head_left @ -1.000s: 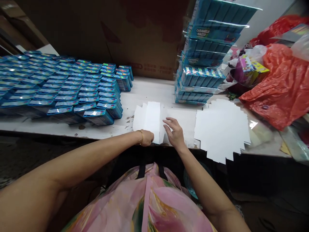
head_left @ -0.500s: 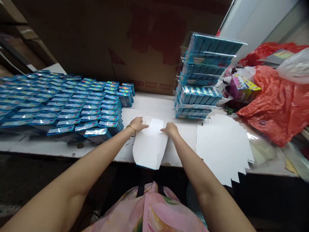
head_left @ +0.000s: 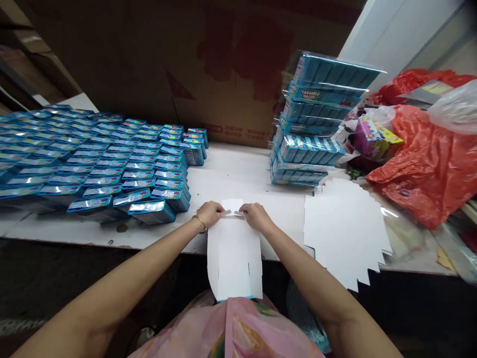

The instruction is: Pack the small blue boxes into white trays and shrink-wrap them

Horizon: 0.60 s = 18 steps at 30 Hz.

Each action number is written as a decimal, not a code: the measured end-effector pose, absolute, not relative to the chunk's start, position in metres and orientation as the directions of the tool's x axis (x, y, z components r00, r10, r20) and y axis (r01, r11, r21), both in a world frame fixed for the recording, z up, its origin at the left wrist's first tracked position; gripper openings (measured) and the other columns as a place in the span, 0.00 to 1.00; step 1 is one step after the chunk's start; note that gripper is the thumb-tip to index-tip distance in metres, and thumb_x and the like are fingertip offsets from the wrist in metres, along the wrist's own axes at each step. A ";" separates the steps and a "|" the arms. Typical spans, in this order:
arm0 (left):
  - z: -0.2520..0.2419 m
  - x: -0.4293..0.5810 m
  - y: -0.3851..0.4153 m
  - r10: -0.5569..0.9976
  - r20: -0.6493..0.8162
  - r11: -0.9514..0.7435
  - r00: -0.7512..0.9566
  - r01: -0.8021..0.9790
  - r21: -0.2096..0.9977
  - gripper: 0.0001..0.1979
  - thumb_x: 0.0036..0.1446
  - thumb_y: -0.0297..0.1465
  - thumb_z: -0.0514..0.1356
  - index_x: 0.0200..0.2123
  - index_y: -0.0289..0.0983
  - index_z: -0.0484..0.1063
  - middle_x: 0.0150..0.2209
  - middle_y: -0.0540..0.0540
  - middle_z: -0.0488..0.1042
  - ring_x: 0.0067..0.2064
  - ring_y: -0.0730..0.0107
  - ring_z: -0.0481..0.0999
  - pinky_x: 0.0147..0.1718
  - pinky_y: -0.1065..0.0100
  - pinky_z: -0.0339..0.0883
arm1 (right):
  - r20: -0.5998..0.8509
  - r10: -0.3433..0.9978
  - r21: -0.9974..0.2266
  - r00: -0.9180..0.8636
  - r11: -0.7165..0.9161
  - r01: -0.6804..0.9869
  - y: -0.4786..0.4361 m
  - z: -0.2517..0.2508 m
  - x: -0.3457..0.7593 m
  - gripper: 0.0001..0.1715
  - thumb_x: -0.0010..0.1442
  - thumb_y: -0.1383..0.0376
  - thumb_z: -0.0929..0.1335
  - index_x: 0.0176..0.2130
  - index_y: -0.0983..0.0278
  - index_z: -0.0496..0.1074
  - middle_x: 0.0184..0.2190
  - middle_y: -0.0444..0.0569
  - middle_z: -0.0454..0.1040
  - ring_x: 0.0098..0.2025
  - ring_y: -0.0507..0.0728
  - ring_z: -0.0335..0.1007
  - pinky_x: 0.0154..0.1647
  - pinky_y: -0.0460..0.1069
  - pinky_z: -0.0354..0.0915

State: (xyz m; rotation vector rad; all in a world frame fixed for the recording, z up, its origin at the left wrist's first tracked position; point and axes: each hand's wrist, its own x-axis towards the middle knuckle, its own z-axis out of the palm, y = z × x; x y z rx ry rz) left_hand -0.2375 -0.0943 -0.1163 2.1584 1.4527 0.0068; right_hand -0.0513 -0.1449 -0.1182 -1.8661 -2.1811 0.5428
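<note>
A white card blank (head_left: 234,253) with slits and flaps lies in front of me, its near end hanging past the table edge toward my body. My left hand (head_left: 210,214), with a gold bangle at the wrist, pinches a small flap at the blank's far left. On the opposite side, my right hand (head_left: 255,216) pinches the matching flap between thumb and fingers. Both flaps are bent inward, and a white tab shows beyond them. To the right, a fanned stack of white card blanks (head_left: 345,226) overhangs the table edge.
Many small blue boxes (head_left: 141,171) stand in rows on the left. Clear-wrapped blue packs (head_left: 316,99) are stacked at the back right. Red plastic bags (head_left: 428,164) crowd the far right. A large brown carton (head_left: 149,59) forms the back wall behind the white table (head_left: 227,166).
The card blank has moved toward my body, and both hands have come nearer with it. Its far side flaps are now bent inward, pinched by my fingers.
</note>
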 end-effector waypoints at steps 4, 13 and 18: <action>-0.114 -0.238 -0.089 0.808 -0.332 -0.308 0.487 0.829 0.467 0.11 0.47 0.34 0.55 0.30 0.41 0.77 0.31 0.49 0.77 0.35 0.69 0.73 0.33 0.73 0.61 | -0.191 0.966 -0.478 -0.176 0.065 0.876 -0.134 -0.109 -0.055 0.15 0.51 0.70 0.64 0.39 0.57 0.72 0.33 0.44 0.74 0.38 0.54 0.68 0.37 0.46 0.60; -0.121 -0.229 -0.094 0.877 -0.367 -0.068 0.309 0.837 0.542 0.13 0.45 0.31 0.57 0.36 0.35 0.74 0.34 0.46 0.76 0.34 0.68 0.73 0.31 0.72 0.64 | -0.350 0.935 -0.507 0.057 -0.240 0.828 -0.127 -0.108 -0.058 0.33 0.46 0.65 0.70 0.52 0.63 0.62 0.40 0.49 0.72 0.40 0.54 0.68 0.37 0.45 0.61; -0.119 -0.231 -0.096 0.904 -0.371 0.059 0.214 0.796 0.602 0.31 0.42 0.30 0.61 0.52 0.30 0.60 0.43 0.40 0.71 0.34 0.71 0.73 0.29 0.74 0.65 | -0.389 0.916 -0.543 0.100 -0.315 0.778 -0.125 -0.113 -0.057 0.45 0.42 0.63 0.72 0.56 0.65 0.55 0.44 0.53 0.70 0.42 0.55 0.68 0.40 0.46 0.61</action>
